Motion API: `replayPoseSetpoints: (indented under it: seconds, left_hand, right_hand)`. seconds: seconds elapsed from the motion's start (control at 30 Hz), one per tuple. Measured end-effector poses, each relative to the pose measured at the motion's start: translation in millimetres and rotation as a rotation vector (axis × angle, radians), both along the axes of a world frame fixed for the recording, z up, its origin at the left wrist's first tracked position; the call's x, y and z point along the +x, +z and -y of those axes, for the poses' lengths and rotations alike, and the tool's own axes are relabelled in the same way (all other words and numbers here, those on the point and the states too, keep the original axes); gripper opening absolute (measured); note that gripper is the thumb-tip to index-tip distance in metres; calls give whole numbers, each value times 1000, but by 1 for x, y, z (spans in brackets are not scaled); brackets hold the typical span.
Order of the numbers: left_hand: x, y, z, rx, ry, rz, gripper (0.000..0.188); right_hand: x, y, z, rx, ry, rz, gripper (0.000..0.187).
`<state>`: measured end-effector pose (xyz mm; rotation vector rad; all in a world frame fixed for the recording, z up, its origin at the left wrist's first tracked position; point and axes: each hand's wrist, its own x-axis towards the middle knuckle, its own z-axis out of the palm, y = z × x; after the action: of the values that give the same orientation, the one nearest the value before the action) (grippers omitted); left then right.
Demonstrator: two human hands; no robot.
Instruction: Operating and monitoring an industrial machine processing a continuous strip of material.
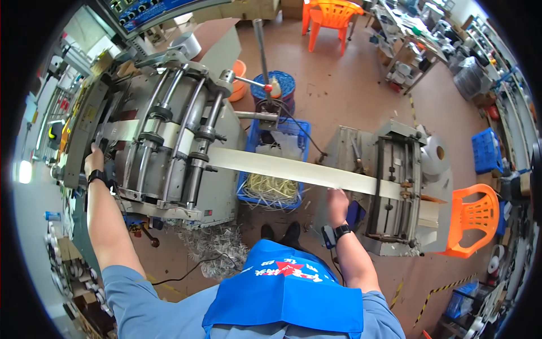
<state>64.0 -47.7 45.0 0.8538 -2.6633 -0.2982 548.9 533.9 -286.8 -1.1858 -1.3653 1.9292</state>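
Note:
A long pale strip (282,168) runs from the large roller machine (169,135) on my left to a smaller machine (395,186) on my right. My right hand (338,204) is at the strip's near edge, its fingers curled in; whether they pinch the edge or rest against it I cannot make out. My left hand (95,160) reaches to the left side of the roller machine, close to a dark part there. Its fingers are mostly hidden, so I cannot tell what they touch.
Under the strip stands a blue crate (247,189) full of thin trimmings. More shredded waste (212,248) lies by the roller machine's base. A black cable (183,278) crosses the floor. At the right is an orange chair (473,220), and a white roll (435,153) sits behind the smaller machine.

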Motion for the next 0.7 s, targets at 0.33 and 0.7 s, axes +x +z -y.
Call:
replayPoseSetpoints:
  seconds: [0.33,0.7]
  left_hand:
    - [5,29,-39,-149,-123,150,85]
    - [14,16,-57,-7,-619,-42,48]
  right_hand:
    - [-28,-107,95,-83,754,442,21]
    - [-41,-88,64,612,546,563,25]
